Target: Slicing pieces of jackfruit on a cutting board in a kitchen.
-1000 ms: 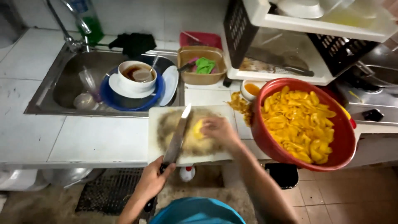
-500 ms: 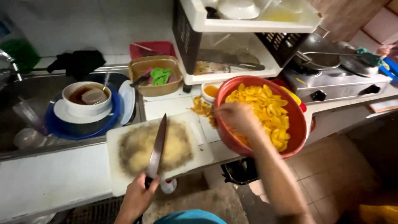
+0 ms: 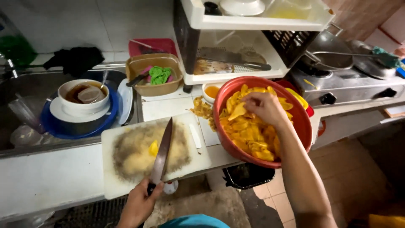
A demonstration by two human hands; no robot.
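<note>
A white tiled counter [image 3: 50,185] carried everything. At its front right edge sat a round red plastic bowl [image 3: 262,86], overhanging slightly and heaped with glossy yellow fruit slices [image 3: 247,133]. Left of it, along the front edge, lay a white rectangular cutting board [image 3: 122,185], its middle stained brown, with one small yellow fruit piece [image 3: 153,148] on it. A long steel knife [image 3: 163,152] lay with its blade flat across the board, tip pointing away. The left hand [image 3: 137,204] had its grip closed around the dark handle at the board's near edge. The right hand [image 3: 265,107] reached into the bowl, fingers curled onto a slice; whether pinched or merely touching could not be told.
</note>
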